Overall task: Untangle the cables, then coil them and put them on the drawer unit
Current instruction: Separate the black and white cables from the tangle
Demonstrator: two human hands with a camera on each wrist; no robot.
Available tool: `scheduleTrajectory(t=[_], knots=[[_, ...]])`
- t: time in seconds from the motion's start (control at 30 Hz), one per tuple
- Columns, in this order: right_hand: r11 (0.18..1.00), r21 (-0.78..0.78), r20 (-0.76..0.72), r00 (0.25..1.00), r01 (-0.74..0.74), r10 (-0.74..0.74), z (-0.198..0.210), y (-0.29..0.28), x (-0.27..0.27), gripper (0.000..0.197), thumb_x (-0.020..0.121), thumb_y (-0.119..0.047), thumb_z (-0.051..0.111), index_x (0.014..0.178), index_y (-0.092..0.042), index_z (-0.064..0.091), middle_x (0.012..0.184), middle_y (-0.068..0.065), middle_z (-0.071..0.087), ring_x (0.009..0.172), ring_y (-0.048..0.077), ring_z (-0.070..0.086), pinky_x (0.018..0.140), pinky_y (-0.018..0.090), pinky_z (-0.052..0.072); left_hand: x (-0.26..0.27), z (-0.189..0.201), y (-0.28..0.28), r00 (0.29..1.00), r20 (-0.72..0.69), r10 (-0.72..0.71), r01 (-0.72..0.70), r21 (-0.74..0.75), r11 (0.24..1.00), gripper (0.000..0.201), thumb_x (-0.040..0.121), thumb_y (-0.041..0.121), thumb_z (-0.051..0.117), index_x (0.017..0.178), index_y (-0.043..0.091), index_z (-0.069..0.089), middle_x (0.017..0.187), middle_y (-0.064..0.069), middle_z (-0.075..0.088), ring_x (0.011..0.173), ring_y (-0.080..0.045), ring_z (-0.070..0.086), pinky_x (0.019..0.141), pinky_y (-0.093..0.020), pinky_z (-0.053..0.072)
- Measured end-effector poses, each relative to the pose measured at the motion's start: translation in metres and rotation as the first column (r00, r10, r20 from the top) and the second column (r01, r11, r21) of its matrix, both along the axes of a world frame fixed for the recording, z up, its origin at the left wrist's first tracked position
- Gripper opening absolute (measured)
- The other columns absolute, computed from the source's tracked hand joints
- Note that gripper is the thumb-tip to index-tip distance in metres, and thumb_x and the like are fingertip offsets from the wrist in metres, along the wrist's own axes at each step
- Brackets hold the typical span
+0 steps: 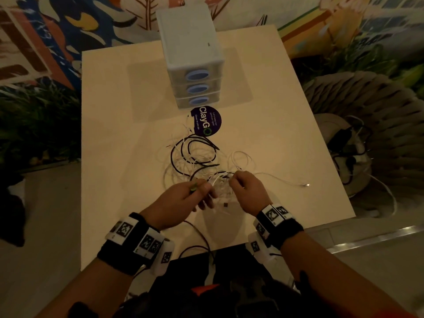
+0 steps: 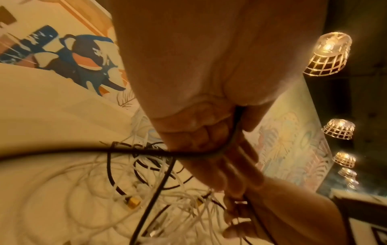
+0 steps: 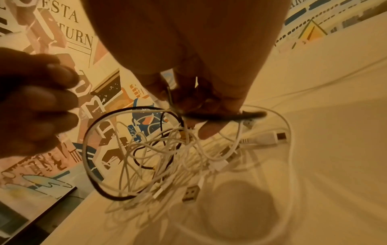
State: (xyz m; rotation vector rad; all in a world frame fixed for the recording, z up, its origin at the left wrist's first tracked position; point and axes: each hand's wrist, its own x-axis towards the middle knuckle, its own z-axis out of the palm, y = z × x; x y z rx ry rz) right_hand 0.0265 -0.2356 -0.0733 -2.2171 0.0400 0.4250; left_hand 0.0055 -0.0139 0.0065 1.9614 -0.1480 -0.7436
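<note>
A loose tangle of thin cables (image 1: 202, 161), glossy white and matte black, lies in loops on the smooth pale worktop (image 1: 110, 125), near the boxy white plastic drawer unit (image 1: 190, 53) with its oval blue pulls. The left hand (image 1: 183, 200) has its grip curled round a black strand; the right hand (image 1: 247, 191) pinches strands at the tangle's near edge. Only the right wrist view shows the flat metal USB plug (image 3: 189, 194); only the left wrist view shows a gold-tipped plug (image 2: 134, 201).

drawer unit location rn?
Head view: the drawer unit stands at the far middle of the table, just behind the round purple sticker, beyond the cable tangle both hands work on.
</note>
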Motion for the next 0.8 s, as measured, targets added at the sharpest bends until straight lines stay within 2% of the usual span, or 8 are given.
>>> scheduleTrajectory(t=[0.1,0.17,0.3,0.37,0.43,0.6,0.7,0.8], knots=[[1.000,0.014,0.049,0.999,0.003,-0.003,0.002,0.001,0.006,0.040,0.102,-0.031,0.055,0.070,-0.008,0.048,0.074,0.006,0.048,0.072,0.022,0.047,0.065,0.035,0.031,0.003,-0.011,-0.013,0.991,-0.063,-0.121,0.127,0.098,0.987,0.035,0.108,0.045,0.036,0.131,0.036,0.061,0.118,0.012,0.071,0.093,-0.003,0.068,0.088,-0.029,0.053],[1.000,0.021,0.056,0.998,0.021,-0.022,0.000,-0.001,0.010,0.043,0.100,-0.037,0.057,0.071,-0.006,0.053,0.073,0.006,0.053,0.071,0.021,0.051,0.066,0.035,0.037,0.007,-0.014,-0.021,0.981,-0.047,-0.190,0.195,0.203,0.960,0.044,0.108,0.049,0.034,0.150,0.043,0.042,0.143,0.010,0.059,0.108,-0.008,0.066,0.096,-0.031,0.049],[0.969,0.212,-0.039,0.992,0.125,-0.120,-0.004,-0.011,0.014,0.046,0.091,-0.049,0.064,0.067,-0.012,0.050,0.070,0.007,0.070,0.075,0.024,0.071,0.073,0.047,0.057,0.014,-0.019,-0.029,0.989,0.027,-0.144,0.128,0.307,0.943,0.054,0.107,0.051,0.030,0.160,0.043,0.019,0.155,0.002,0.047,0.123,-0.021,0.060,0.094,-0.032,0.047],[0.911,0.359,-0.086,0.979,0.203,-0.184,-0.003,-0.015,0.013,0.040,0.092,-0.036,0.070,0.066,-0.016,0.048,0.075,0.006,0.075,0.082,0.020,0.077,0.077,0.048,0.060,0.019,-0.027,-0.030,0.993,0.016,-0.117,0.104,0.343,0.934,0.055,0.108,0.051,0.031,0.160,0.041,0.018,0.158,0.001,0.043,0.126,-0.022,0.057,0.100,-0.038,0.048],[0.868,0.434,-0.089,0.970,0.242,-0.226,0.001,-0.019,0.013,0.035,0.096,-0.024,0.069,0.073,-0.009,0.047,0.080,0.009,0.077,0.085,0.021,0.077,0.077,0.045,0.059,0.024,-0.036,-0.029,0.990,0.016,-0.137,0.120,0.388,0.914,0.054,0.108,0.051,0.030,0.160,0.041,0.020,0.154,-0.002,0.047,0.123,-0.025,0.058,0.096,-0.039,0.049],[0.728,0.593,-0.257,0.938,0.342,-0.232,0.017,-0.019,0.018,0.027,0.108,-0.028,0.044,0.089,-0.009,0.044,0.093,0.021,0.075,0.087,0.038,0.075,0.078,0.040,0.060,0.026,-0.042,-0.034,0.982,0.029,-0.189,0.154,0.462,0.874,0.045,0.108,0.052,0.028,0.148,0.038,0.044,0.138,-0.003,0.057,0.121,-0.025,0.058,0.097,-0.042,0.049],[0.747,0.618,-0.220,0.966,0.246,-0.136,0.027,-0.021,0.022,0.028,0.110,-0.030,0.037,0.090,-0.012,0.046,0.093,0.017,0.074,0.080,0.038,0.071,0.075,0.039,0.057,0.027,-0.039,-0.041,0.987,0.100,-0.122,0.062,0.468,0.882,0.043,0.108,0.051,0.029,0.144,0.036,0.047,0.134,0.000,0.061,0.111,-0.021,0.063,0.088,-0.037,0.050],[0.803,0.579,-0.062,0.989,0.145,-0.135,0.038,-0.030,0.031,0.033,0.111,-0.025,0.035,0.088,-0.012,0.054,0.083,0.006,0.067,0.073,0.023,0.062,0.068,0.032,0.051,0.030,-0.035,-0.045,0.982,0.188,0.001,-0.075,0.391,0.917,0.036,0.109,0.043,0.032,0.133,0.034,0.056,0.116,0.006,0.068,0.099,-0.017,0.067,0.075,-0.031,0.045]])
